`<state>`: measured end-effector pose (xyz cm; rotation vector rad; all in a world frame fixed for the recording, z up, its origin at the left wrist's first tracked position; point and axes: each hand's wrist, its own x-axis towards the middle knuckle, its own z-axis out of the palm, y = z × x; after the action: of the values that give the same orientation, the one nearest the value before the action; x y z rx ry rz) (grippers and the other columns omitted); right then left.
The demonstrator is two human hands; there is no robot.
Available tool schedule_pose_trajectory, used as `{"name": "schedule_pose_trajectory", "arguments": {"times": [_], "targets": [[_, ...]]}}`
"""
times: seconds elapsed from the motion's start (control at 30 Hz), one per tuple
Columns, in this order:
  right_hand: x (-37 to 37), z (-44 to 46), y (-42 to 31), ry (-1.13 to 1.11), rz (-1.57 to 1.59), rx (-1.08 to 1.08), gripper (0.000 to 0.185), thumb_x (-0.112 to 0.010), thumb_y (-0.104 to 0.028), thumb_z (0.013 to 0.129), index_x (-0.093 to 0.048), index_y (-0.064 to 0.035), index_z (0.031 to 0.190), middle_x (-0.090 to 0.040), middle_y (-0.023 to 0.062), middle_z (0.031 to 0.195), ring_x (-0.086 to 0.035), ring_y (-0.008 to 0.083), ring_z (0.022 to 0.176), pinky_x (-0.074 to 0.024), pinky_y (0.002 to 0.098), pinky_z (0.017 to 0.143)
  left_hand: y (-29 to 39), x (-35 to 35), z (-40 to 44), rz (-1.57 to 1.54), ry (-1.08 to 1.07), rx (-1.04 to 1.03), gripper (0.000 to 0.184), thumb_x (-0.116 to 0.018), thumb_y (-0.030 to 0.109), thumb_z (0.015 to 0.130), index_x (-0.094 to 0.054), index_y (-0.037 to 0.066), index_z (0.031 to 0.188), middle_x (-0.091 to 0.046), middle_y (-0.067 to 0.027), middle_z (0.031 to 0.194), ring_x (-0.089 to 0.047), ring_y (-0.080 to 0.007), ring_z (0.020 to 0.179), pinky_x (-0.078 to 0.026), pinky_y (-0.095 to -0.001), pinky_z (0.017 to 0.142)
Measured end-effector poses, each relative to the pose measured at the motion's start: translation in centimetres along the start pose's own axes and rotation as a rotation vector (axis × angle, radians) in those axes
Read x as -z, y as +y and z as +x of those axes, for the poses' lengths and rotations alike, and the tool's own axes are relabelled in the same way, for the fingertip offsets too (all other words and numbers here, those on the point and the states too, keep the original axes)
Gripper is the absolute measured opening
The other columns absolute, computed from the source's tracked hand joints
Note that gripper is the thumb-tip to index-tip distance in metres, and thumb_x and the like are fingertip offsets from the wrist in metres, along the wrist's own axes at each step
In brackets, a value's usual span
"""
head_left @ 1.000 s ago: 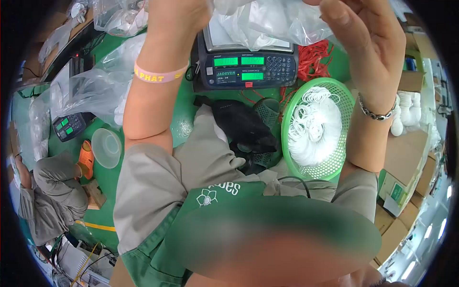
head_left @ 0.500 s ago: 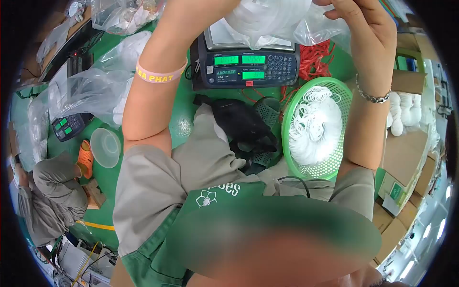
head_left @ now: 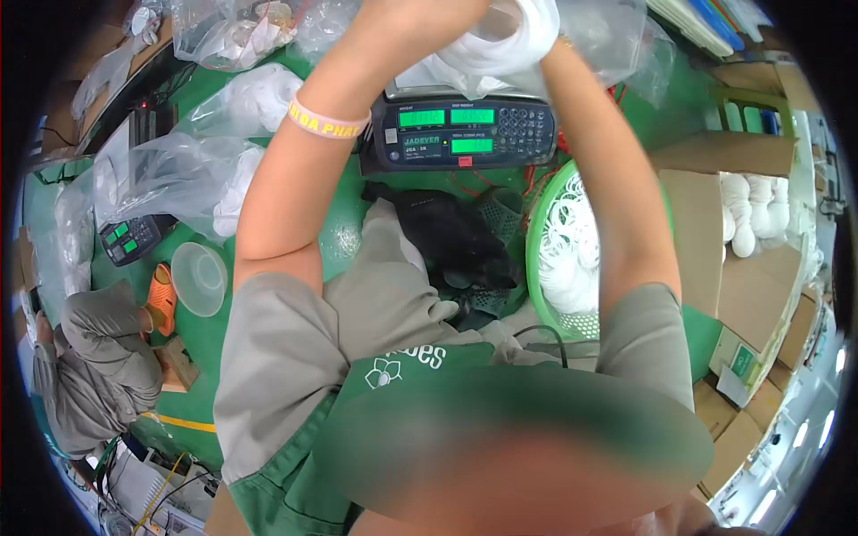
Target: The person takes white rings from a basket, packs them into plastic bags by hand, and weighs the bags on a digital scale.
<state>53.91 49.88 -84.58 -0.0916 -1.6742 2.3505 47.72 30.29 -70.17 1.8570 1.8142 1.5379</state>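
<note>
At the top edge, my left hand (head_left: pixel 433 20) is closed on a white looped bundle (head_left: pixel 503 55), its fingertips partly cut off. That bundle hangs over the front of a scale (head_left: pixel 465 132) with lit green displays. My right forearm (head_left: pixel 608 152) reaches up to the bundle's right side; the hand is hidden behind the bundle and the frame edge, so its fingers cannot be made out. Clear plastic (head_left: pixel 603 36) lies around and behind the bundle. Below the right forearm, a green basket (head_left: pixel 534 237) holds many white loops (head_left: pixel 569 259).
A black bag (head_left: pixel 456 232) lies beside my legs. Cardboard boxes (head_left: pixel 693 232) with white bundles (head_left: pixel 755 210) stand at the right. On the left are plastic bags (head_left: pixel 170 183), a second scale (head_left: pixel 128 239), a clear bowl (head_left: pixel 199 279) and a seated person (head_left: pixel 112 348).
My right hand has moved left from the plastic, out of clear sight, and its forearm now crosses over the basket. My left hand and the white bundle have shifted slightly right.
</note>
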Motion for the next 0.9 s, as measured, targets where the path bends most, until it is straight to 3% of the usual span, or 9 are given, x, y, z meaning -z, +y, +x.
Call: {"name": "schedule_pose_trajectory", "arguments": {"times": [0.07, 0.27, 0.3, 0.37, 0.4, 0.7, 0.77, 0.8, 0.9], "targets": [[-4.0, -1.0, 1.5, 0.079, -0.778, 0.419, 0.038, -0.041, -0.016, 0.09, -0.038, -0.0061, 0.127, -0.041, 0.0127, 0.128, -0.04, 0.0231, 0.117, -0.03, 0.0319, 0.101, 0.0, 0.0, 0.0, 0.0, 0.003, -0.003, 0.027, -0.049, 0.002, 0.069, -0.061, -0.002, 0.092, -0.06, -0.0219, 0.091, -0.058, -0.0361, 0.087, -0.045, -0.0371, 0.075], [-0.3, -1.6, 1.6, 0.063, -0.826, 0.15, 0.048, -0.041, -0.022, 0.09, -0.028, -0.0066, 0.134, -0.027, 0.013, 0.138, -0.027, 0.023, 0.127, -0.0213, 0.0318, 0.106, -0.6, 0.3, 0.2, 0.064, 0.051, 0.107, 0.034, -0.049, 0.003, 0.072, -0.056, -0.006, 0.104, -0.059, -0.0224, 0.099, -0.056, -0.0337, 0.096, -0.043, -0.033, 0.083], [0.6, -1.5, 1.1, 0.111, -1.467, 0.374, 0.044, -0.045, -0.025, 0.088, -0.04, -0.006, 0.127, -0.042, 0.0169, 0.128, -0.042, 0.0253, 0.118, -0.0342, 0.0326, 0.098, -0.4, 0.6, 0.4, 0.058, 0.051, 0.105, 0.034, -0.049, 0.003, 0.072, -0.056, -0.006, 0.104, -0.059, -0.0224, 0.099, -0.056, -0.0337, 0.096, -0.043, -0.033, 0.083], [-3.8, -2.0, -4.7, 0.393, -1.601, -0.327, 0.035, -0.051, -0.027, 0.083, -0.056, -0.0056, 0.109, -0.059, 0.0189, 0.102, -0.056, 0.0287, 0.098, -0.0441, 0.0353, 0.083, 0.0, 1.2, 0.6, -0.026, 0.111, 0.207, 0.034, -0.049, 0.003, 0.072, -0.056, -0.006, 0.104, -0.06, -0.0223, 0.1, -0.057, -0.0312, 0.096, -0.043, -0.032, 0.083], [-5.3, -2.7, -5.9, 0.467, -1.677, -0.111, 0.024, -0.054, -0.024, 0.079, -0.063, -0.0031, 0.089, -0.062, 0.0175, 0.078, -0.06, 0.0317, 0.073, -0.0466, 0.037, 0.069, -0.2, 1.4, 0.8, -0.023, 0.105, 0.227, 0.034, -0.049, 0.002, 0.071, -0.056, -0.006, 0.103, -0.061, -0.0212, 0.099, -0.058, -0.0287, 0.095, -0.043, -0.0311, 0.082], [-6.9, -6.2, -10.7, 0.548, -0.62, -0.218, 0.01, -0.05, -0.016, 0.087, -0.054, -0.007, 0.084, -0.06, 0.0028, 0.08, -0.054, 0.0095, 0.071, -0.0443, 0.0246, 0.061, -0.4, 1.6, 0.4, -0.031, 0.108, 0.29, 0.034, -0.049, 0.001, 0.071, -0.056, -0.006, 0.104, -0.062, -0.0183, 0.097, -0.059, -0.0246, 0.093, -0.044, -0.0287, 0.08], [-5.1, -6.2, -9.0, 0.098, -0.329, 0.232, 0.01, -0.05, -0.016, 0.087, -0.053, -0.0064, 0.084, -0.059, 0.0017, 0.078, -0.052, 0.0093, 0.067, -0.0421, 0.0229, 0.062, -1.0, 1.4, 0.1, -0.152, 0.113, 0.286, 0.035, -0.049, -0.002, 0.071, -0.057, -0.006, 0.105, -0.063, -0.0147, 0.097, -0.059, -0.0204, 0.092, -0.044, -0.0271, 0.08], [-5.2, -5.9, -9.1, 0.529, -0.715, -0.099, 0.009, -0.051, -0.015, 0.087, -0.052, -0.0067, 0.083, -0.056, 0.0015, 0.075, -0.049, 0.0087, 0.065, -0.0399, 0.0213, 0.062, -1.3, 1.3, 0.0, -0.152, 0.112, 0.286, 0.035, -0.049, -0.002, 0.071, -0.057, -0.006, 0.105, -0.063, -0.0147, 0.097, -0.059, -0.0204, 0.092, -0.044, -0.0271, 0.08], [2.0, -3.3, -4.0, 0.435, -0.645, -0.255, 0.042, -0.064, -0.018, 0.07, -0.055, -0.0048, 0.109, -0.059, 0.0045, 0.098, -0.054, 0.0134, 0.082, -0.0418, 0.0282, 0.07, -0.6, 1.2, 0.2, -0.203, 0.013, 0.313, 0.035, -0.049, -0.003, 0.07, -0.057, -0.005, 0.105, -0.063, -0.014, 0.097, -0.058, -0.0186, 0.092, -0.044, -0.0264, 0.079]]}}
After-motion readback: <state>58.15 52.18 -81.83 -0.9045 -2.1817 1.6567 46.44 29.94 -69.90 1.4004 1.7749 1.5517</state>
